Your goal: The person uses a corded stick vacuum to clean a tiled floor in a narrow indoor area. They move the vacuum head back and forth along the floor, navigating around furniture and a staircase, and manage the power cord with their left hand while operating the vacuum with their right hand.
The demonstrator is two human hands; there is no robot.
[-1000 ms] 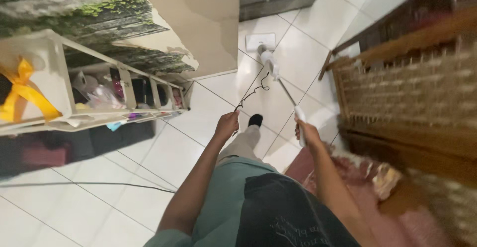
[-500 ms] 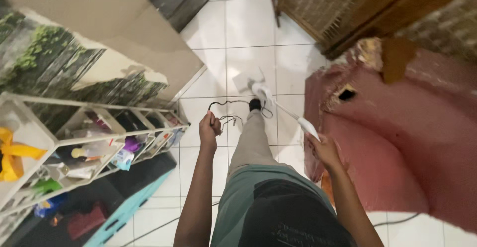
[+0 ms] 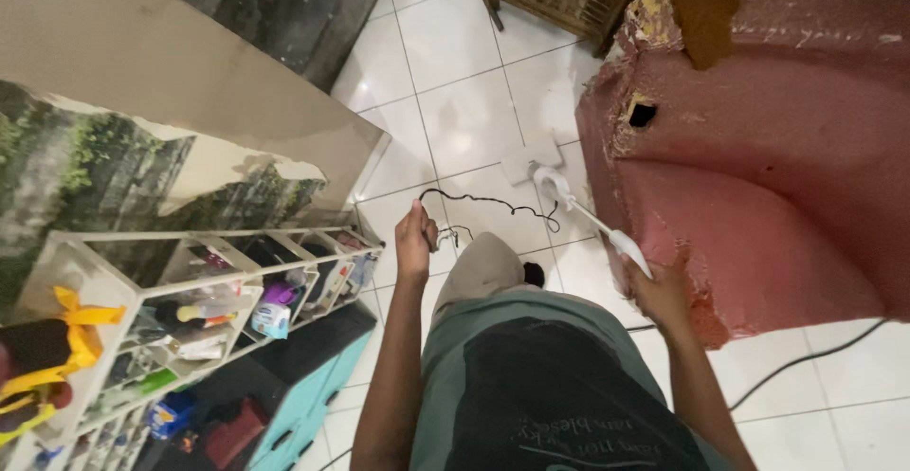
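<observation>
Left hand [image 3: 414, 241] around black cord [image 3: 493, 206], right hand [image 3: 659, 291] gripping half-hidden white mop handle [image 3: 592, 220].

Dim indoor light (perhaps slight blur)

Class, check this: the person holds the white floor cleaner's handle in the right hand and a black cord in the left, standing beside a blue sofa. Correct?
One detail is wrong: the sofa is worn pink-red, not blue, as the head view shows. The right hand does hold the white floor cleaner, and the left hand the black cord.
</observation>
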